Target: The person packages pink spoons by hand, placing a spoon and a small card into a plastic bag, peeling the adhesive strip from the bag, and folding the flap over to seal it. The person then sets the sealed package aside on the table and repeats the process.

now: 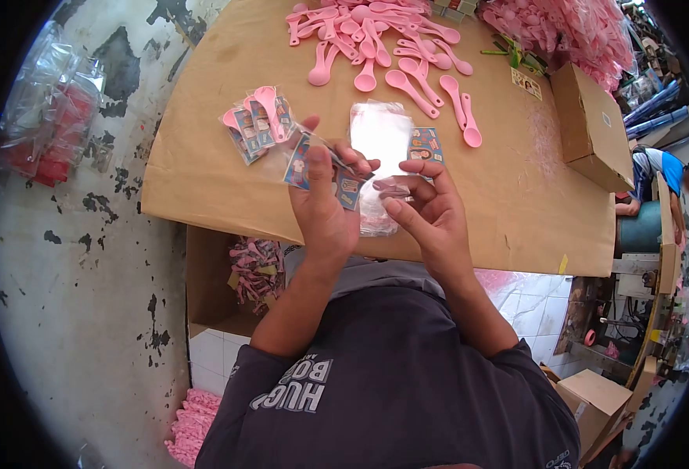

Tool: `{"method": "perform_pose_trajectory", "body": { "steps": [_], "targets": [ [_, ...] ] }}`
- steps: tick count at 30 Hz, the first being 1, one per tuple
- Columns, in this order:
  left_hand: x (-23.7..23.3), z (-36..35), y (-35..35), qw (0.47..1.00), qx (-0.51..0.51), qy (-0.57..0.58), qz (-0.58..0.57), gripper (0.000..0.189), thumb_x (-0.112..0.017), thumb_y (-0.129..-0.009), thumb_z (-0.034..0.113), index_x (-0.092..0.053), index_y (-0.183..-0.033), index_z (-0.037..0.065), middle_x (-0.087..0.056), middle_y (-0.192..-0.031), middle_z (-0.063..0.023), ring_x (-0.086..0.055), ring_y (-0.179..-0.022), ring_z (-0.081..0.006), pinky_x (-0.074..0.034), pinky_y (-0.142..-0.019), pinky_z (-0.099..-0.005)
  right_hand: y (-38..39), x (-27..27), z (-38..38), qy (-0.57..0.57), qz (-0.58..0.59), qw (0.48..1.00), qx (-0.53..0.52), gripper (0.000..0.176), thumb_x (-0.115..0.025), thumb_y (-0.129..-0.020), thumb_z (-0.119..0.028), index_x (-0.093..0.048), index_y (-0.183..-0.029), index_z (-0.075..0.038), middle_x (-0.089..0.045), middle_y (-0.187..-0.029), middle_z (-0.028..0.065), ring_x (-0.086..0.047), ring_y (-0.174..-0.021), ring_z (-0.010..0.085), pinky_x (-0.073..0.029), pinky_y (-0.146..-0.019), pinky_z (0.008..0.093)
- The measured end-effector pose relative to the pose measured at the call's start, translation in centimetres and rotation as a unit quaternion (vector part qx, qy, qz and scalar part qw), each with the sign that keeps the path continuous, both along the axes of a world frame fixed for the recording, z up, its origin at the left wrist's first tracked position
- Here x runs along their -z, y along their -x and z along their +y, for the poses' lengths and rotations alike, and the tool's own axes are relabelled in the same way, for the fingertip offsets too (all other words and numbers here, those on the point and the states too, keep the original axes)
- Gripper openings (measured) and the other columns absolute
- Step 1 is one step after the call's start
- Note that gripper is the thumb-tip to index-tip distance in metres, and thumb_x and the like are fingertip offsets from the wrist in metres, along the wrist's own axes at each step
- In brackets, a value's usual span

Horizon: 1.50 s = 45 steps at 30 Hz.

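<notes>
My left hand (325, 195) is closed on a clear plastic bag with a blue printed card (299, 166) inside, held above the table's near part. Beside it my right hand (430, 207) has thumb and fingers close together at the bag's edge; what they pinch is hard to make out. Under the hands lies a stack of shiny clear bags (379, 133), with another blue card (425, 145) at its right. Left of my left hand, bagged cards with pink spoons (268, 109) overlap on the table. Loose pink spoons (365, 74) are heaped beyond the stack.
The brown-covered table (211, 180) bears a cardboard box (592, 129) and a large bag of pink spoons (563, 31) at the right. Plastic bags (55, 117) hang on the left wall. A person (669, 173) is at the far right. An open box of pink pieces (254, 270) stands below.
</notes>
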<state>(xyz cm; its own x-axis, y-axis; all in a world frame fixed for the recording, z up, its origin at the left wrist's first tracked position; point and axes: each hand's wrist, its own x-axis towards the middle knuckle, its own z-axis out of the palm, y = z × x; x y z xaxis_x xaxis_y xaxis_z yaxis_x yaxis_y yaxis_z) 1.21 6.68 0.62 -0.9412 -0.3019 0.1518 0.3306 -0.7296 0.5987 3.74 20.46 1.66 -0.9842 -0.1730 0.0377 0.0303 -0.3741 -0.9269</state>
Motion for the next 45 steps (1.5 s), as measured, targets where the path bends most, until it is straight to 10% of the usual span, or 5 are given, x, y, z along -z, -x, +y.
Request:
{"method": "perform_pose_trajectory", "body": {
  "steps": [23,32,35,37,45],
  "targets": [
    [0.1,-1.5,0.7,0.999,0.006,-0.047,0.004,0.051,-0.056,-0.107,0.037,-0.040,-0.146,0.009,-0.062,-0.094,-0.0064,-0.065,-0.085,-0.0164,-0.060,-0.086,-0.0423,0.1,0.7,1.5,0.066,-0.091,0.993,0.027,0.035,-0.067,-0.097,-0.003,-0.051,-0.128,0.000,-0.066,-0.098,0.0091,-0.066,-0.086,0.0142,-0.053,-0.079,0.0283],
    [1.1,-2.0,0.7,0.998,0.014,-0.057,-0.023,0.049,-0.056,-0.107,0.037,-0.042,-0.146,0.011,-0.063,-0.095,-0.0059,-0.065,-0.085,-0.0161,-0.059,-0.088,-0.0426,2.2,-1.0,5.1,-0.117,0.053,0.991,0.031,0.027,-0.064,-0.101,-0.011,-0.058,-0.126,-0.002,-0.070,-0.091,0.0070,-0.069,-0.076,0.0113,-0.052,-0.060,0.0251],
    [1.3,-2.8,0.8,0.997,0.026,-0.071,-0.032,0.049,-0.058,-0.106,0.038,-0.044,-0.144,0.011,-0.063,-0.094,-0.0049,-0.064,-0.084,-0.0147,-0.058,-0.088,-0.0419,6.7,-2.3,9.2,-0.360,0.161,0.913,0.104,0.019,-0.064,-0.099,-0.011,-0.065,-0.117,-0.003,-0.071,-0.089,0.0087,-0.070,-0.077,0.0161,-0.054,-0.065,0.0315],
    [1.4,-2.7,0.7,0.996,0.034,-0.075,-0.037,0.049,-0.058,-0.106,0.039,-0.044,-0.144,0.011,-0.063,-0.094,-0.0047,-0.064,-0.084,-0.0144,-0.058,-0.087,-0.0416,10.2,-2.4,11.6,-0.575,0.319,0.744,0.116,0.016,-0.065,-0.096,-0.012,-0.069,-0.109,-0.004,-0.070,-0.089,0.0119,-0.069,-0.083,0.0254,-0.053,-0.075,0.0385],
    [1.7,-2.6,-0.6,0.994,0.068,-0.057,-0.063,0.046,-0.058,-0.106,0.039,-0.049,-0.140,0.009,-0.057,-0.090,-0.0006,-0.059,-0.080,-0.0101,-0.055,-0.087,-0.0339,16.8,0.2,11.6,-0.680,0.235,0.690,0.074,0.020,-0.070,-0.093,-0.020,-0.070,-0.101,-0.003,-0.068,-0.099,0.0144,-0.066,-0.083,0.0293,-0.052,-0.076,0.0388]
  ]
}}
